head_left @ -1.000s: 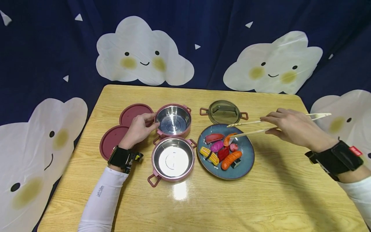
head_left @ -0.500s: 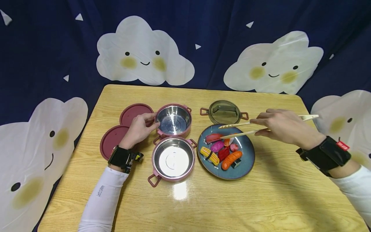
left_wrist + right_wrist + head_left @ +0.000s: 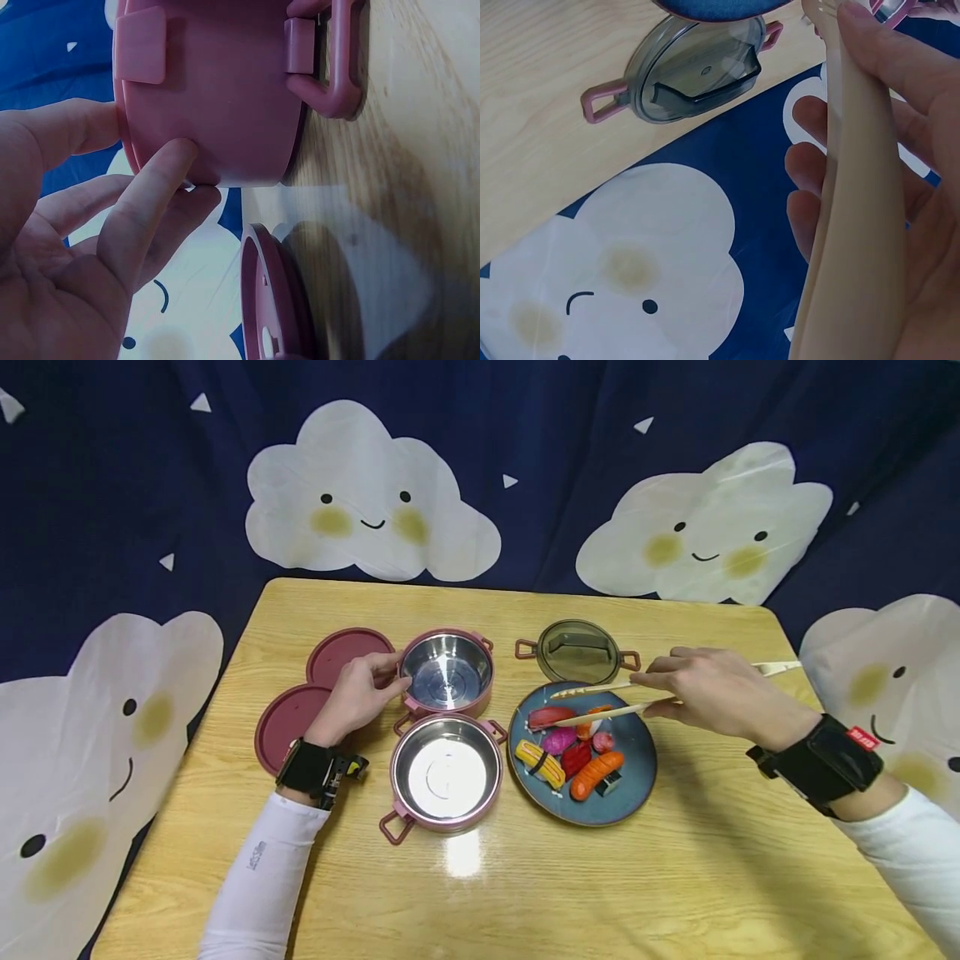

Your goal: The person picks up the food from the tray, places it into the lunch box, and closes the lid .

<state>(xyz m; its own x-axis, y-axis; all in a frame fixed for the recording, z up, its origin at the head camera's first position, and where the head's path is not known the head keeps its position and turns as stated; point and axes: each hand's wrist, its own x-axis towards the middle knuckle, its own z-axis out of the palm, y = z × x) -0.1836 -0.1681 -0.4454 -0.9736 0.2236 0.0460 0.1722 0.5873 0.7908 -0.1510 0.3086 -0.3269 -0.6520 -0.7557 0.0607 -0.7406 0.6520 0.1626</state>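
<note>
Beige tongs point(image 3: 611, 713) are held in my right hand point(image 3: 708, 689), thumb and fingers about their arms. The tips stand apart over the blue plate point(image 3: 633, 793), and the lower one overlaps a piece of toy sushi with a red topping point(image 3: 543, 717). Beside it lie an orange shrimp piece point(image 3: 588, 727), a purple piece point(image 3: 558, 741) and a yellow piece point(image 3: 542, 764). My left hand point(image 3: 360, 693) holds the left rim of the far pink pot point(image 3: 480, 697); in the left wrist view, fingertips rest against the pot's outer wall point(image 3: 225, 97).
A second pink pot point(image 3: 480, 814) with a steel inside stands nearer, its handle point(image 3: 397, 827) toward the front left. Two dark pink round lids point(image 3: 285, 727) lie at the left. Behind the plate is a see-through lid point(image 3: 570, 664) with red side handles. A dark blue cloud-patterned curtain point(image 3: 540, 535) hangs behind the table.
My right hand has moved left with the tongs, whose tips went from the orange shrimp piece to the red-topped sushi. The left hand stays at the far pot.
</note>
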